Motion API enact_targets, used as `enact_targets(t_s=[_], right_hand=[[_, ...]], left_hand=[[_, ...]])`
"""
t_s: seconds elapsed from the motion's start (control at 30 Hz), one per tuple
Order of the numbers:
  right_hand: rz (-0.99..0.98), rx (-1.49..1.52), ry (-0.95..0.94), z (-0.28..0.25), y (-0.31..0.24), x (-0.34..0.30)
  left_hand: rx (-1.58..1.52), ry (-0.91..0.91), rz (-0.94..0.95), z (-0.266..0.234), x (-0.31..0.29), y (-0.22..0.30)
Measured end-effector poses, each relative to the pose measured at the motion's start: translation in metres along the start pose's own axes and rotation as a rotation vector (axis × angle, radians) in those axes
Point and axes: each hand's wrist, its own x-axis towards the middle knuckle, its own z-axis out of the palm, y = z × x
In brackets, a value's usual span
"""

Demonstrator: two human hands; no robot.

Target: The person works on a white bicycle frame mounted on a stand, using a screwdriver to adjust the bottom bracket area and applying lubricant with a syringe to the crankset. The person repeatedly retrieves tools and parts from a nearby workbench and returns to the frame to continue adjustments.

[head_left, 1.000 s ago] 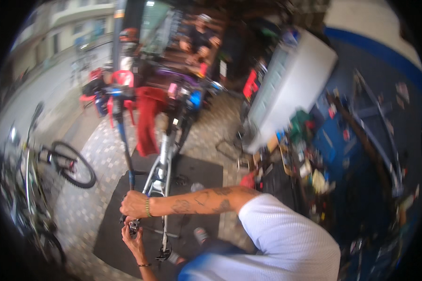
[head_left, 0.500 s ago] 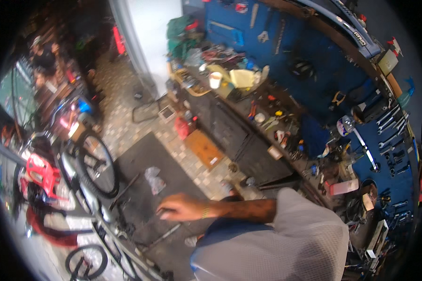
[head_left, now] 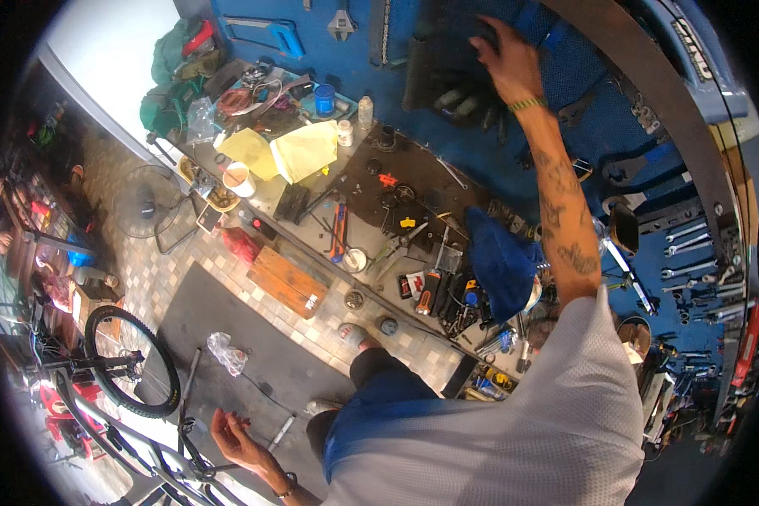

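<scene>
Far left there's a bike [head_left: 84, 415] over the dark floor mat [head_left: 228, 320], its knobbly tyre [head_left: 174, 384] just past the mat's left edge. The left hand [head_left: 240, 443] hangs right by the frame, fingers loosely curled and released, nothing in them that I can see.

Then the counter [head_left: 354, 181], cluttered nearly end to end, with a blue cloth [head_left: 502, 261] towards its right end. Past the back edge the right hand [head_left: 514, 63] is up at the blue tool wall [head_left: 329, 63], fingers parted, beside some dark glove-like shapes [head_left: 464, 103]. To its right, a row of wrenches [head_left: 691, 244].

For a reach like this I'd keep the forearm clear of the counter stuff, come in straight and get a proper grip before lifting anything off — a snagged neighbour comes down too.

Hard to make out: the dark spot between the right fingers — gap, shadow or an object, can't tell. The glove-like things could be something else. The arm covers part of the wall, and the bike's rear is cut off.
</scene>
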Motion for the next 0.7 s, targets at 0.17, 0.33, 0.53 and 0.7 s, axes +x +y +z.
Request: enact_targets(t_s=[0.17, 0.33, 0.53, 0.7], right_hand=[[-0.25, -0.174, -0.233, 0.058, 0.046, 0.034], [-0.385, -0.243, -0.204, 0.085, 0.035, 0.025], [0.31, -0.375, -0.836, 0.061, -0.056, 0.056], [0.476, -0.049, -0.515, 0.057, -0.007, 0.044]], left_hand=[[-0.02, -0.045, -0.028, 0.028, -0.007, 0.011], [0.014, 0.0, -0.07, 0.023, -0.01, 0.01], [-0.021, 0.041, -0.088, 0.031, -0.013, 0.019], [-0.042, -0.038, -0.107, 0.042, -0.013, 0.01]])
